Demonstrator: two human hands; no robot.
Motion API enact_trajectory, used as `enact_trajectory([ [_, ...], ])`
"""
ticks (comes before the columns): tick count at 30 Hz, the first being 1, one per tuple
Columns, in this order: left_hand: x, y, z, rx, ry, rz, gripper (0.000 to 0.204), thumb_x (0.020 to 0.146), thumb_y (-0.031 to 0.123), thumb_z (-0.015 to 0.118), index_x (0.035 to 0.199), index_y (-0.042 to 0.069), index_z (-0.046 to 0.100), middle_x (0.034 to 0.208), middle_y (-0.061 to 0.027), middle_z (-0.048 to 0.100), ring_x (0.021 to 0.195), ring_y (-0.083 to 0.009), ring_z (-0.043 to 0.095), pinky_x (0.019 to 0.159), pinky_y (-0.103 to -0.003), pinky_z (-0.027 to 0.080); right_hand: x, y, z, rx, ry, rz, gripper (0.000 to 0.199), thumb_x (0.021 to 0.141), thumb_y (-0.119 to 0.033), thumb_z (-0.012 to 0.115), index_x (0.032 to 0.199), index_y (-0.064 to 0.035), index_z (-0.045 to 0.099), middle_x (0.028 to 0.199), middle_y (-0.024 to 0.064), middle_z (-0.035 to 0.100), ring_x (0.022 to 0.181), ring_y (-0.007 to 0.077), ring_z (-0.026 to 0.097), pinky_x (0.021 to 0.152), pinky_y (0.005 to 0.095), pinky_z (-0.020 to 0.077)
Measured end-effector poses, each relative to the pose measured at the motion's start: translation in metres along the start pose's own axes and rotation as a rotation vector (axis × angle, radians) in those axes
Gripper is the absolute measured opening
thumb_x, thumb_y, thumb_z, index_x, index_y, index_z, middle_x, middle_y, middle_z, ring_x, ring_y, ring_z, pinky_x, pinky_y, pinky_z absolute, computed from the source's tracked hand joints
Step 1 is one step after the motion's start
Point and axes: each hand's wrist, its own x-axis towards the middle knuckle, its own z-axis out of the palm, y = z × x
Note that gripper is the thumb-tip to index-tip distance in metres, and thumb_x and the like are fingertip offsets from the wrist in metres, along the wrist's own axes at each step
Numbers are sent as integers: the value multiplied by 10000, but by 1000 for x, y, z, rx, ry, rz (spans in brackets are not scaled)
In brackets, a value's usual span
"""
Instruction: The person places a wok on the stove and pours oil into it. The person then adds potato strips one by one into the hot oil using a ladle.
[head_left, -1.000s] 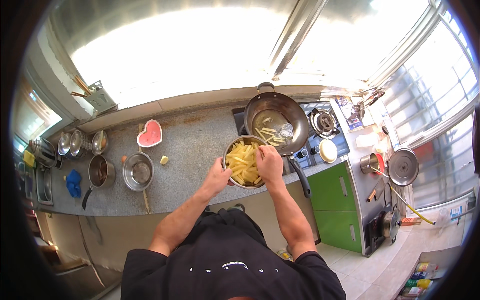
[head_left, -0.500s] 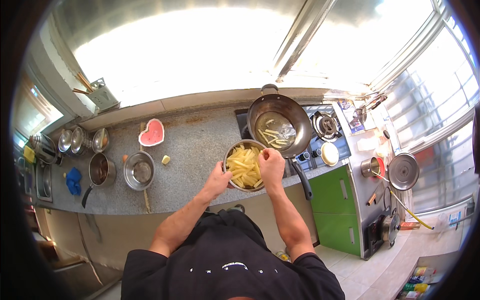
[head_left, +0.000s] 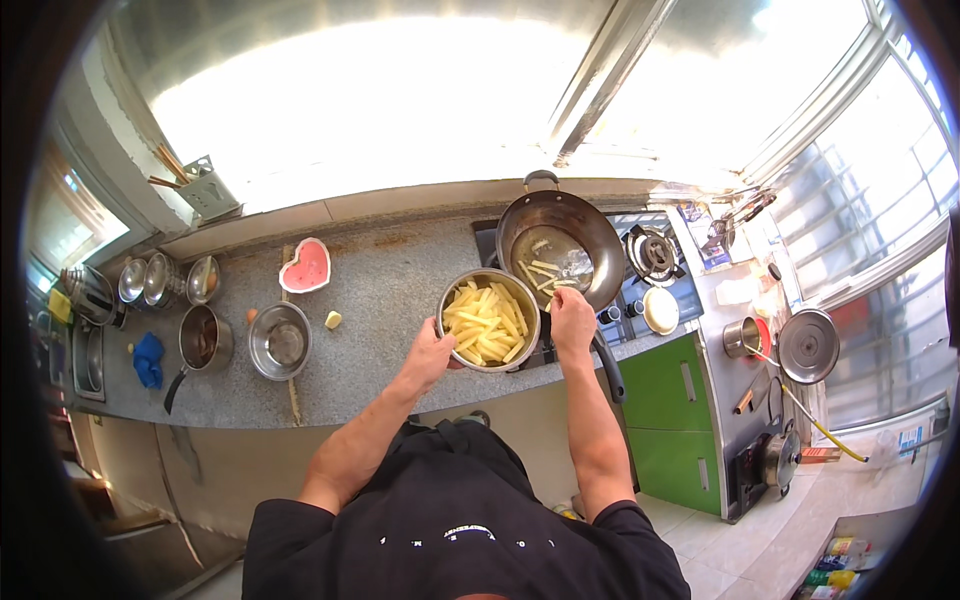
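Note:
My left hand point(head_left: 428, 352) grips the rim of a round metal bowl point(head_left: 447, 300), fingers wrapped around its left side. The bowl is full of pale yellow potato strips point(head_left: 485, 322) and is held above the counter's front edge. My right hand point(head_left: 572, 326) is pinched closed over the near rim of a dark wok point(head_left: 606, 250), just right of the bowl. Pale potato strips seem to be at its fingertips, mostly hidden by the fingers. Several more strips point(head_left: 541, 270) lie in shallow clear liquid at the wok's bottom. The wok's black handle point(head_left: 609, 368) points toward me.
On the grey counter point(head_left: 385, 290) stand a pink heart-shaped dish point(head_left: 306, 267), a small yellow piece point(head_left: 333, 320), a metal bowl point(head_left: 300, 367) and a saucepan point(head_left: 218, 350). A gas burner point(head_left: 651, 253) is right of the wok. A green cabinet point(head_left: 672, 440) stands below.
My right hand has left the bowl and moved right, to the wok's near rim. The bowl has shifted slightly left and up in my left hand.

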Motion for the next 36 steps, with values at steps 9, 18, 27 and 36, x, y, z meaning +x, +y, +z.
enact_trajectory([
  [9,-2,3,3,7,-4,7,460,905,47,467,1330,-88,355,1142,-183,588,857,-195,687,624,-297,612,-10,-41,-25,15,55,110,124,878,-127,633,904,-17,681,883,160,671,817,361,662,733,438,526],
  [18,-2,5,11,110,-88,27,454,904,49,487,1323,-86,375,1137,-181,586,865,-218,687,631,-316,626,-6,-65,-24,203,-218,-393,228,839,-76,637,1048,-51,725,1103,82,711,1022,274,639,917,379,500],
  [27,-4,0,11,80,-83,26,453,898,52,490,1316,-84,384,1127,-176,580,858,-214,680,613,-312,618,-9,-53,-19,74,-268,-399,184,773,-90,702,957,-78,708,984,81,695,1019,272,626,917,391,488],
  [36,1,-3,3,-14,-28,-36,462,901,39,476,1337,-71,372,1123,-182,589,838,-217,694,586,-296,614,1,-44,-36,274,-136,-63,262,857,-88,683,1103,1,692,1030,159,694,969,342,660,870,403,521],
])
